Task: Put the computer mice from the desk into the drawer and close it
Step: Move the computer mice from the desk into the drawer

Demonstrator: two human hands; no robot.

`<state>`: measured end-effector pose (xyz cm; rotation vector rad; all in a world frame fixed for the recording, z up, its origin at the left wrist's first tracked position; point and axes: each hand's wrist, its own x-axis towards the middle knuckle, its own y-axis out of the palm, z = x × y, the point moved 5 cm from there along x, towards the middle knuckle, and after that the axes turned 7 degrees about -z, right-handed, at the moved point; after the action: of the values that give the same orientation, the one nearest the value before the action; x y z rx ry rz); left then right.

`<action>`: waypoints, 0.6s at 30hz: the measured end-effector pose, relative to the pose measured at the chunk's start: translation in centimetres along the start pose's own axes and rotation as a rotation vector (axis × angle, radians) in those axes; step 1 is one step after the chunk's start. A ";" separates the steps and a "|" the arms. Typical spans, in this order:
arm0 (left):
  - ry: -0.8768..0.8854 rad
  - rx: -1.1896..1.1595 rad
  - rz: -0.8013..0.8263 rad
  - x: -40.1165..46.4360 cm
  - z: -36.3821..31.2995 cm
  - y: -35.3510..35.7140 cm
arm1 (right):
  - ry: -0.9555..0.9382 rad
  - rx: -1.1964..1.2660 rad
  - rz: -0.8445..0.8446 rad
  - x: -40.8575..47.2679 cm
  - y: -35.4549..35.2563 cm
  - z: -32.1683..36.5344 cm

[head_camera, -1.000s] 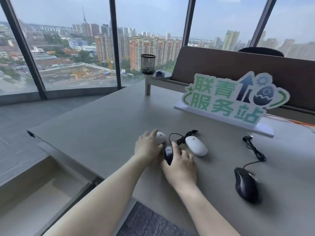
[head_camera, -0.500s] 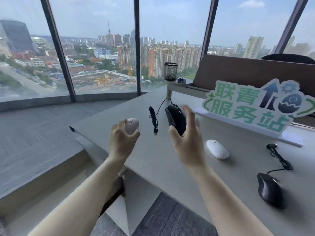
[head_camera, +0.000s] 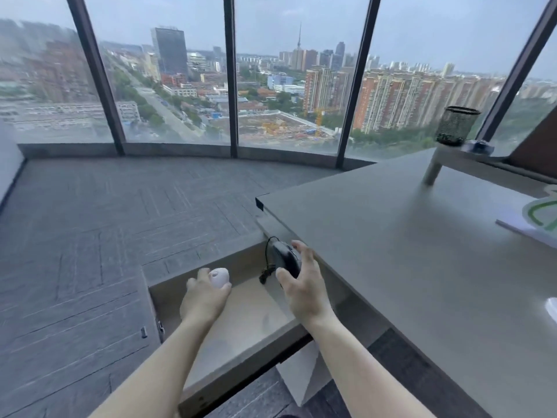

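Currently head view: two mice in hand, one drawer (head_camera: 168, 300) open below the surface (head_camera: 422, 267). Left hand (head_camera: 205, 300) grip clamped on white mouse (head_camera: 219, 277), right hand (head_camera: 304, 285) grip clamped on black mouse (head_camera: 284, 257), cable (head_camera: 266, 263) dangling; both held over the drawer.

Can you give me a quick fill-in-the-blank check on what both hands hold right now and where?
1. The left hand holds a ____ mouse.
2. The right hand holds a ____ mouse with a dangling cord.
3. Both hands are over the open ____.
4. The mesh cup stands on a small ____ on the desk.

Missing words: white; black; drawer; shelf
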<state>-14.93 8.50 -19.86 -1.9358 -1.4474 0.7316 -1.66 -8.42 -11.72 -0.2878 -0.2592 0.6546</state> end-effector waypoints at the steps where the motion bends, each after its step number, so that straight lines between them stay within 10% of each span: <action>1: -0.019 0.042 0.019 0.5 0.8 0.7 | 0.022 -0.033 0.023 0.5 1.2 -1.1; 18: -0.235 0.299 0.190 2.4 7.2 7.8 | 0.382 -0.924 0.494 2.0 13.6 -13.7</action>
<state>-14.65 10.14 -30.62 -1.8135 -1.2109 1.2239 -3.31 0.69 -28.78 -1.3814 -0.1045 0.9172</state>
